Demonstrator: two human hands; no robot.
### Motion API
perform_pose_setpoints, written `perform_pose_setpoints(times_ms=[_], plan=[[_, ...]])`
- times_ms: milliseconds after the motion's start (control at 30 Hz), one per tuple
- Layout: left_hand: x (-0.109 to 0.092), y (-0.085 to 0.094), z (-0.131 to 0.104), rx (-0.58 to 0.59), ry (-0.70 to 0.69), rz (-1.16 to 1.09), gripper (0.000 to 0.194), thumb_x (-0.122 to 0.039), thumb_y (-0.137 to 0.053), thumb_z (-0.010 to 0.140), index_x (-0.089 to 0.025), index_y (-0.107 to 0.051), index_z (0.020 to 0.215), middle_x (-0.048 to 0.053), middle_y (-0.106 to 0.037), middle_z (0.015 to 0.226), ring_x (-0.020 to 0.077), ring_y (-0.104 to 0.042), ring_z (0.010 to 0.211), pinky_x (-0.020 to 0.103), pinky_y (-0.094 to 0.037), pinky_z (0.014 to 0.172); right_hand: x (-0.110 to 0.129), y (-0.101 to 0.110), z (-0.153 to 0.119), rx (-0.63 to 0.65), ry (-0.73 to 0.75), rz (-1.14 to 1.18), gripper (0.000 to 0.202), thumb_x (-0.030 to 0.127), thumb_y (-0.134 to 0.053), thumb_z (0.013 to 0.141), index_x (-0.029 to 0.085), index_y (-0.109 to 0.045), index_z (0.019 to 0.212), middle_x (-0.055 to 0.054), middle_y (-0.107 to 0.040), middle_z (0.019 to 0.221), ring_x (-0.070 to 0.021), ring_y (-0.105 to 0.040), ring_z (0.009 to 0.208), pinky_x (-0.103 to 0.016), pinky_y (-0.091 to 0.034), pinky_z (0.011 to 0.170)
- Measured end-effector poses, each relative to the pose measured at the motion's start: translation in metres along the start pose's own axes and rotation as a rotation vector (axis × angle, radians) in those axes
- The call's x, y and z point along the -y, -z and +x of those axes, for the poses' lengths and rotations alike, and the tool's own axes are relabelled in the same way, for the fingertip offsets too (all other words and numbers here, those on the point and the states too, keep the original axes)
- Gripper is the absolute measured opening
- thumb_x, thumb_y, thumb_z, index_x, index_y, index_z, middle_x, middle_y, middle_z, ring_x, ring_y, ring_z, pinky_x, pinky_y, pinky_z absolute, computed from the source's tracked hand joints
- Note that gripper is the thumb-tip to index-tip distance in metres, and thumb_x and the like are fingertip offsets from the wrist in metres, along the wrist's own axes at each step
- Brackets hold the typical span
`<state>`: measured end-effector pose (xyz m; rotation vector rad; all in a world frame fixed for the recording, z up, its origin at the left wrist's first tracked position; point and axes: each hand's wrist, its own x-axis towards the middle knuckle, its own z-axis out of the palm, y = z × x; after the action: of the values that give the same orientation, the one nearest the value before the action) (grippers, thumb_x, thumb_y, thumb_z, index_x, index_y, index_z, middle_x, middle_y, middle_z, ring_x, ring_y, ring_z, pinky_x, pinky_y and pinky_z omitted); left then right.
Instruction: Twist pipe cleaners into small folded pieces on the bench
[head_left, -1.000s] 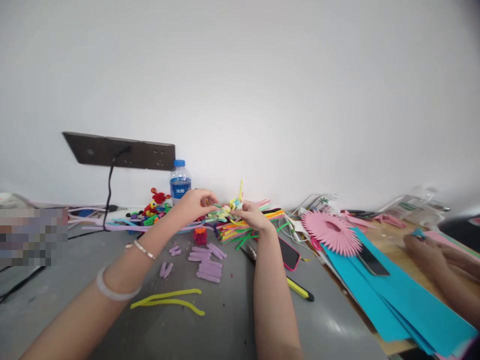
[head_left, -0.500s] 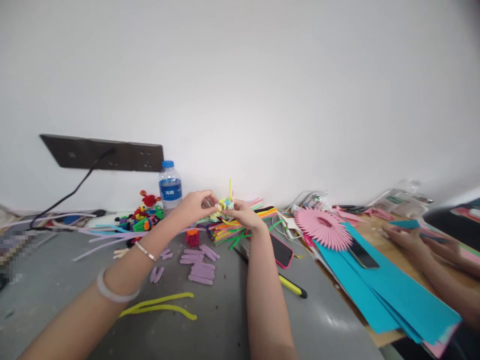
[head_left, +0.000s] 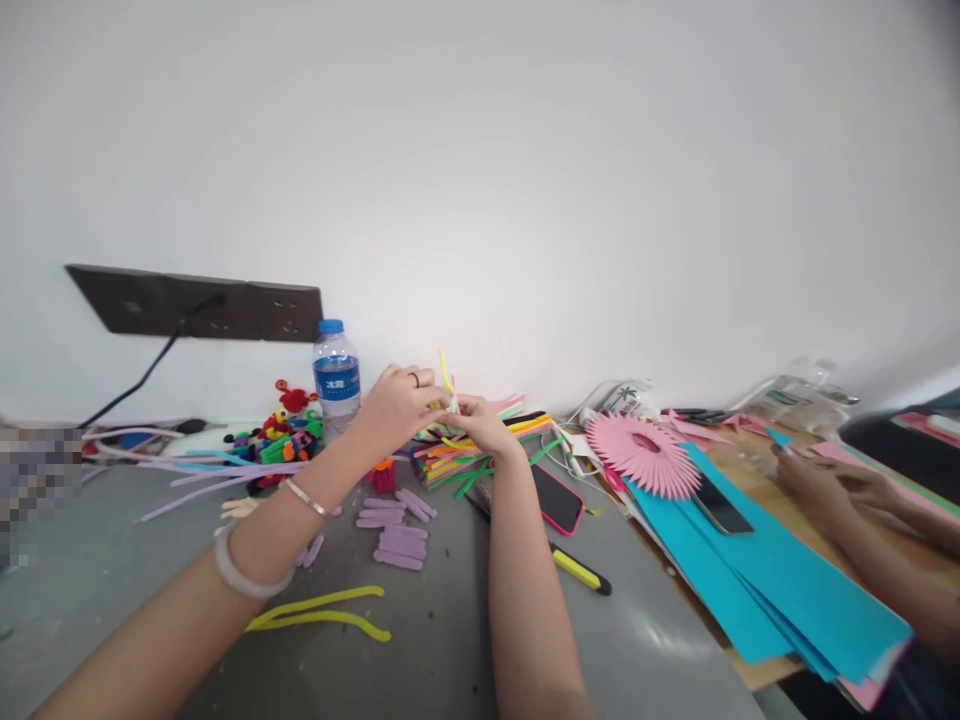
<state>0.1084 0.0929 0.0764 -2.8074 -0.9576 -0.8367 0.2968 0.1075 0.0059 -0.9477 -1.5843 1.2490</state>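
Above the back of the grey table, both hands meet on a small pipe-cleaner figure, mostly covered by fingers; its yellow pipe-cleaner stem (head_left: 444, 366) sticks up between them. My left hand (head_left: 401, 405), with a ring on it, pinches from the left. From the other side the fingers of my right hand (head_left: 486, 428) are closed on the same piece. Behind and below lies a bundle of coloured pipe cleaners (head_left: 450, 468). Nearer are folded purple pipe-cleaner pieces (head_left: 401, 548), a small red and orange piece (head_left: 383, 476) and long yellow pipe cleaners (head_left: 337, 617).
A water bottle (head_left: 337, 375) stands by the wall, beside small colourful pipe-cleaner figures (head_left: 292, 430). To the right lie a phone (head_left: 559, 500), a yellow cutter (head_left: 581, 570), a pink paper ring (head_left: 643, 455) and blue sheets (head_left: 795, 570). Another person's hands (head_left: 825, 485) work at far right.
My left hand has turned and closed in towards my right, covering more of the figure. The yellow stem now leans left. The other person's hands have shifted too.
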Motion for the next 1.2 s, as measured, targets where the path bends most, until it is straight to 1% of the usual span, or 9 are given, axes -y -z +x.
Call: perform_pose_setpoints(times_ms=[100, 267, 367, 467, 700, 867, 1000, 1133, 1200], plan=[[0.002, -0.006, 0.002, 0.016, -0.014, 0.088, 0.011, -0.024, -0.058, 0.090, -0.021, -0.068, 0.088, 0.003, -0.064, 0.087, 0.0197, -0.058, 0.088, 0.034, -0.034, 0.081, 0.000, 0.000, 0.001, -0.007, 0.027, -0.025, 0.031, 0.043, -0.074, 0.068, 0.015, -0.066, 0.079, 0.003, -0.049, 0.064, -0.0094, -0.037, 0.061, -0.021, -0.034, 0.057], [0.006, -0.012, 0.003, -0.016, -0.004, 0.070, 0.009, -0.025, -0.061, 0.089, -0.019, -0.065, 0.084, 0.003, -0.064, 0.089, 0.0206, -0.058, 0.089, 0.035, -0.032, 0.081, -0.007, 0.002, 0.002, -0.005, 0.004, -0.037, 0.030, 0.044, -0.073, 0.071, 0.016, -0.067, 0.083, 0.004, -0.044, 0.062, -0.0089, -0.033, 0.057, -0.020, -0.029, 0.051], [0.007, -0.014, 0.002, -0.027, 0.013, 0.079, 0.008, -0.026, -0.062, 0.088, -0.020, -0.065, 0.084, 0.004, -0.064, 0.090, 0.0214, -0.058, 0.091, 0.036, -0.031, 0.081, -0.004, 0.001, 0.002, -0.012, -0.001, -0.009, 0.031, 0.043, -0.074, 0.070, 0.017, -0.067, 0.084, 0.005, -0.047, 0.063, -0.0088, -0.034, 0.057, -0.021, -0.030, 0.052], [0.009, -0.017, 0.001, -0.061, 0.027, 0.083, 0.009, -0.028, -0.063, 0.088, -0.021, -0.067, 0.085, 0.004, -0.063, 0.090, 0.0218, -0.057, 0.091, 0.037, -0.031, 0.081, 0.004, -0.002, 0.001, -0.027, 0.030, 0.040, 0.030, 0.040, -0.076, 0.068, 0.016, -0.066, 0.083, 0.003, -0.054, 0.068, -0.0100, -0.042, 0.061, -0.022, -0.035, 0.058], [0.012, -0.018, 0.000, -0.088, 0.149, -0.060, 0.009, -0.026, -0.063, 0.087, -0.021, -0.069, 0.082, 0.003, -0.061, 0.087, 0.0188, -0.058, 0.084, 0.035, -0.032, 0.082, 0.007, -0.001, 0.000, 0.020, 0.032, 0.119, 0.032, 0.039, -0.075, 0.071, 0.019, -0.065, 0.093, 0.000, -0.064, 0.085, -0.0132, -0.054, 0.075, -0.023, -0.042, 0.067], [0.016, -0.016, -0.008, -0.085, 0.196, -0.209, 0.012, -0.027, -0.059, 0.088, -0.020, -0.068, 0.085, 0.002, -0.063, 0.091, 0.0175, -0.059, 0.085, 0.033, -0.035, 0.082, 0.002, 0.000, 0.002, -0.047, 0.076, 0.123, 0.032, 0.046, -0.069, 0.077, 0.019, -0.062, 0.092, 0.000, -0.062, 0.082, -0.0134, -0.053, 0.074, -0.025, -0.043, 0.071], [0.017, -0.011, -0.013, -0.116, 0.158, -0.260, 0.012, -0.028, -0.059, 0.088, -0.019, -0.066, 0.084, 0.003, -0.064, 0.092, 0.0177, -0.059, 0.087, 0.031, -0.039, 0.081, 0.000, -0.001, 0.004, -0.085, 0.086, 0.131, 0.033, 0.048, -0.070, 0.076, 0.020, -0.058, 0.088, 0.002, -0.058, 0.075, -0.0131, -0.051, 0.070, -0.024, -0.042, 0.068], [0.013, -0.008, -0.018, -0.132, 0.035, -0.300, 0.010, -0.019, -0.057, 0.087, -0.019, -0.060, 0.078, 0.004, -0.067, 0.094, 0.0183, -0.057, 0.093, 0.031, -0.041, 0.088, -0.006, 0.000, 0.004, -0.080, 0.131, 0.156, 0.030, 0.049, -0.066, 0.080, 0.021, -0.060, 0.090, 0.000, -0.060, 0.083, -0.0144, -0.053, 0.077, -0.025, -0.043, 0.077], [0.011, -0.009, -0.020, -0.129, 0.019, -0.321, 0.010, -0.016, -0.054, 0.086, -0.019, -0.058, 0.077, 0.003, -0.068, 0.091, 0.0184, -0.057, 0.093, 0.032, -0.042, 0.089, -0.009, 0.000, 0.005, -0.083, 0.140, 0.172, 0.029, 0.049, -0.065, 0.082, 0.021, -0.060, 0.092, -0.001, -0.061, 0.088, -0.0153, -0.054, 0.081, -0.026, -0.043, 0.082]])
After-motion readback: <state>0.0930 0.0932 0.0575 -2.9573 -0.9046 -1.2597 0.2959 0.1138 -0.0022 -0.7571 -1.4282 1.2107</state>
